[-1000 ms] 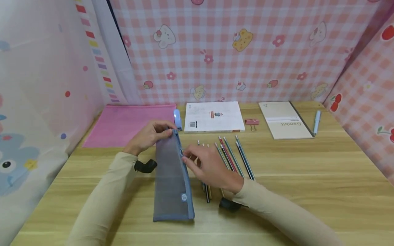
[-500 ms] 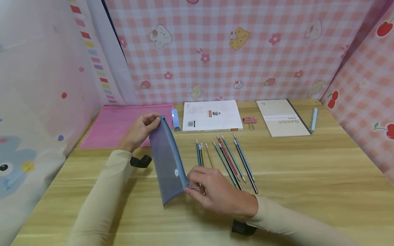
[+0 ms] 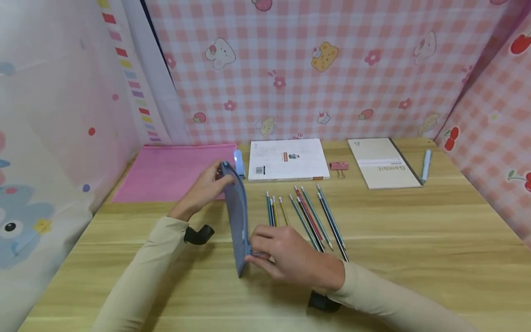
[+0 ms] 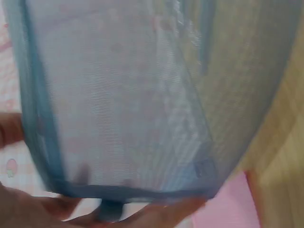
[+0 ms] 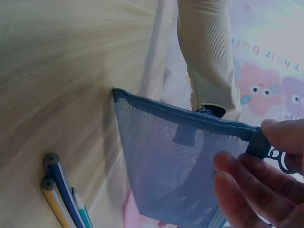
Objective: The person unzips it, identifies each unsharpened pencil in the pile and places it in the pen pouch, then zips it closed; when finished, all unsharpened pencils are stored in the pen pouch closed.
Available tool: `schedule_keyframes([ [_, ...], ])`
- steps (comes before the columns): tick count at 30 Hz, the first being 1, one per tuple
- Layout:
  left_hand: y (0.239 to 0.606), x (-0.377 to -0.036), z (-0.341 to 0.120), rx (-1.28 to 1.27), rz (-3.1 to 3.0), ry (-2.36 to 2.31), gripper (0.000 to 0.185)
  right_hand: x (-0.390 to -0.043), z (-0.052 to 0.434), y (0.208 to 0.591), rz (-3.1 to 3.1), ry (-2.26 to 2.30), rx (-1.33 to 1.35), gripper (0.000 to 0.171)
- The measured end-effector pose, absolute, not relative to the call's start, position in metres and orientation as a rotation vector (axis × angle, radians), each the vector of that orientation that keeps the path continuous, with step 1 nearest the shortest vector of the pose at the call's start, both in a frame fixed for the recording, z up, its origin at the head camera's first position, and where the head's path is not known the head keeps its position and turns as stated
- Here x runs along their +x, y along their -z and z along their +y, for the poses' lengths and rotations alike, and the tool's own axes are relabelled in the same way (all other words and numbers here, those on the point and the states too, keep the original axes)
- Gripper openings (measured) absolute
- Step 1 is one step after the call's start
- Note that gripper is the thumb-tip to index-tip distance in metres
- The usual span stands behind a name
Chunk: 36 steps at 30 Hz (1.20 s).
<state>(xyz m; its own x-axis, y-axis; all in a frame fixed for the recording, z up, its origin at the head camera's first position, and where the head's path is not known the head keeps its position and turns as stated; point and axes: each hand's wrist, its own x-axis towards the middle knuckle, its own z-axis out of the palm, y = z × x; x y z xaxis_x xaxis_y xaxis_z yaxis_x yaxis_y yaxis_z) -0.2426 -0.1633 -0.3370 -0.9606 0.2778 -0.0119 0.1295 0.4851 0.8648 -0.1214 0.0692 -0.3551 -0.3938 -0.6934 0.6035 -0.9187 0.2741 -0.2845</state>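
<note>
"Where was the pouch (image 3: 237, 221)?"

"It stood on edge on the wooden desk (image 3: 415, 240), just left of the row of pencils (image 3: 307, 214) and in front of the pink folder (image 3: 170, 170). The left hand (image 3: 203, 191) pinched its far end near the blue clip (image 3: 238, 162). The right hand (image 3: 286, 256) pinched the near end at the zip, thumb and fingers curled round the blue binding; the right wrist view showed a small ring pull (image 5: 280, 159) by the fingertips (image 5: 247, 178)."

"How would it likely handle?"

"Light and limp, by the look of it. The body was fine grey-blue mesh, see-through in the left wrist view, with only a woven tape border for stiffness. It sagged between the two grips, so it probably needed holding at both ends, by the bound edge rather than the netting, which could snag."

"And the rest?"

"The pencils were slim, hard and striped, lying loose side by side. Behind them lay a white book (image 3: 288, 159), a pink binder clip (image 3: 339, 167), a tan notebook (image 3: 383, 162) and a pale blue pen (image 3: 426, 165), all flat against a checked pink cloth backdrop (image 3: 332, 69)."
</note>
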Motion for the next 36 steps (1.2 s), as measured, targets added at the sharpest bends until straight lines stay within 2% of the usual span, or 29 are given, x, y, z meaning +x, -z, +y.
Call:
schedule_keyframes([
  [2,0.335,-0.239,-0.162,0.366,2.520,-1.527,0.046,-0.123,0.069,0.355,-2.190,-0.871,1.456,0.025],
  [7,0.330,-0.223,-0.158,0.472,2.568,-1.434,0.073,-0.132,0.075,0.354,-2.248,-1.091,1.382,0.015],
  [10,0.327,-0.210,-0.156,0.548,2.702,-1.251,0.082,-0.141,0.079,0.354,-2.282,-1.285,1.344,0.021],
  [12,0.323,-0.203,-0.158,0.577,2.788,-1.122,0.079,-0.147,0.083,0.354,-2.319,-1.398,1.343,0.025],
  [14,0.320,-0.199,-0.160,0.580,2.848,-1.042,0.067,-0.153,0.087,0.355,-2.374,-1.522,1.365,0.025],
  [17,0.317,-0.195,-0.164,0.566,2.964,-0.914,0.051,-0.161,0.096,0.355,-2.458,-1.730,1.401,0.011],
  [21,0.310,-0.191,-0.165,0.562,3.065,-0.813,0.043,-0.176,0.104,0.355,-2.567,-1.896,1.305,0.026],
  [23,0.305,-0.189,-0.166,0.572,3.094,-0.789,0.042,-0.183,0.105,0.357,-2.669,-1.770,1.223,0.025],
  [25,0.300,-0.185,-0.168,0.592,3.118,-0.770,0.041,-0.188,0.104,0.360,-2.794,-1.505,1.168,0.016],
  [30,0.290,-0.179,-0.173,0.632,3.178,-0.628,0.041,-0.196,0.101,0.369,-2.947,-1.012,1.194,0.001],
  [36,0.295,-0.188,-0.172,0.679,3.145,-0.389,0.037,-0.201,0.093,0.378,-3.022,-1.019,1.117,0.009],
])
